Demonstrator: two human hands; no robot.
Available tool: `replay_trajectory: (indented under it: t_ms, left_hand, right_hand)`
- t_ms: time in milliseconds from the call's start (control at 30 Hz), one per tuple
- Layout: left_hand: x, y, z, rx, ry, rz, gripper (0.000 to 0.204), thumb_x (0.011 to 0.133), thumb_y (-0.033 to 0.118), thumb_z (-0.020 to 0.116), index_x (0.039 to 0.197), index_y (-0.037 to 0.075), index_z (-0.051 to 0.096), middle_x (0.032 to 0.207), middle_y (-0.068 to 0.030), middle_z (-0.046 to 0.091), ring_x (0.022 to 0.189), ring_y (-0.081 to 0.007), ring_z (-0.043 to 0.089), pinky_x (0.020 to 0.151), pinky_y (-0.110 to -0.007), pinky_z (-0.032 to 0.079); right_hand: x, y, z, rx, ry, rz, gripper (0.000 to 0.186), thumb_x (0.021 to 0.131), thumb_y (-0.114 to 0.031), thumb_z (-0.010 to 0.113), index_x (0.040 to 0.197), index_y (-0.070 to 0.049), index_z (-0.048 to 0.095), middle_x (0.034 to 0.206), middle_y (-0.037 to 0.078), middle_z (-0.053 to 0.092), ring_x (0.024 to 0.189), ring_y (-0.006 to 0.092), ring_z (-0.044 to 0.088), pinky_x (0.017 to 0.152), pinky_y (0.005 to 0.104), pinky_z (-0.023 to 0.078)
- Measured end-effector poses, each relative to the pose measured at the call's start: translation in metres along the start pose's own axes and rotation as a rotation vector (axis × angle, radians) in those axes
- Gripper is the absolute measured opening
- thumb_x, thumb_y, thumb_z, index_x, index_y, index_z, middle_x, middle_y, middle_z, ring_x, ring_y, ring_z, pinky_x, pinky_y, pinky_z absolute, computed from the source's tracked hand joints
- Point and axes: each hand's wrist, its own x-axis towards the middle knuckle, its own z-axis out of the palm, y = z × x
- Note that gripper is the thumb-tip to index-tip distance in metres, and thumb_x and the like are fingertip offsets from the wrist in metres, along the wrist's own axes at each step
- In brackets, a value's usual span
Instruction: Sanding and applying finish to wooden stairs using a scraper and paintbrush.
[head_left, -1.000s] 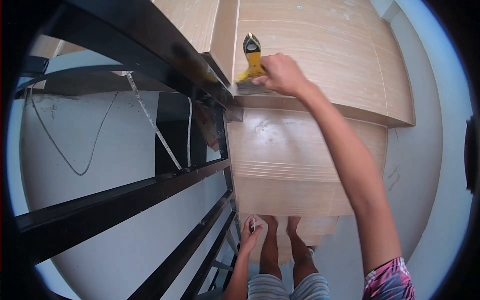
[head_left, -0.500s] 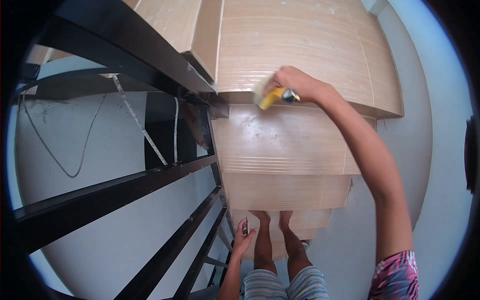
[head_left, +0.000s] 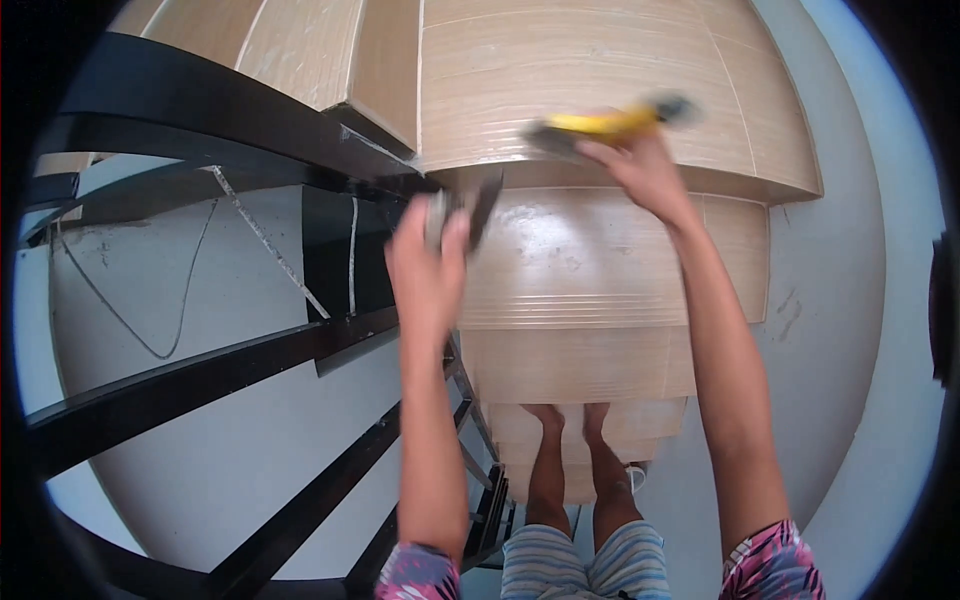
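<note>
My right hand [head_left: 640, 165] is closed round a yellow-handled tool [head_left: 605, 123], held above the upper tiled stair landing. The tool is smeared by motion; its left end looks dark grey and wide, its right end black, and its kind cannot be made out. My left hand [head_left: 430, 255] is raised beside the black railing, gripping a dark flat blade-like tool [head_left: 487, 207] with a paler part [head_left: 440, 215] between the fingers. It too is blurred. Between and below the hands lies a glossy wood-look stair tread [head_left: 570, 250] with pale smudges on it.
The black metal railing [head_left: 200, 370] runs along the left, with a thin cable [head_left: 185, 300] behind it. A grey-white wall [head_left: 820, 330] borders the steps on the right. My bare feet [head_left: 595, 412] stand on a lower step. More tiled steps [head_left: 300, 50] rise at the upper left.
My left hand has come up from beside my legs to the railing, with the dark tool in it. The right hand has lifted the yellow-handled tool off the stair edge, up and rightward.
</note>
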Motion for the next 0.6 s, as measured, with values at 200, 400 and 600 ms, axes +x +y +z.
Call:
replay_trajectory:
  t_ms: [200,400,600]
  left_hand:
    - [0.194,0.005,0.021,0.555,-0.349,0.293,0.027,0.087,0.018,0.070,0.107,0.000,0.064,0.089,-0.0215,0.070,0.083,-0.0348,0.067,0.077,-0.043,0.050]
    - [0.231,-0.032,0.027,0.625,-0.597,0.172,0.033,0.079,0.015,0.080,0.106,0.002,0.067,0.090,-0.0149,0.072,0.083,-0.0251,0.067,0.077,-0.039,0.051]
    - [0.204,-0.033,0.056,0.606,-0.868,0.185,0.034,0.078,0.015,0.083,0.104,0.002,0.067,0.087,-0.0037,0.069,0.083,-0.0131,0.061,0.079,-0.031,0.050]
  right_hand:
    - [-0.173,0.057,-0.087,0.174,0.117,0.248,0.028,0.089,-0.005,0.069,0.116,0.001,0.065,0.112,0.008,0.067,0.105,0.0158,0.060,0.097,0.0304,0.045]
    - [-0.284,0.097,-0.107,0.172,0.096,0.503,0.029,0.089,-0.002,0.068,0.117,0.000,0.063,0.110,0.006,0.066,0.104,0.0143,0.059,0.094,0.0285,0.046]
    - [-0.324,0.115,-0.114,0.201,0.149,0.628,0.029,0.088,0.001,0.069,0.117,0.000,0.064,0.109,0.007,0.067,0.103,0.0146,0.060,0.094,0.0282,0.046]
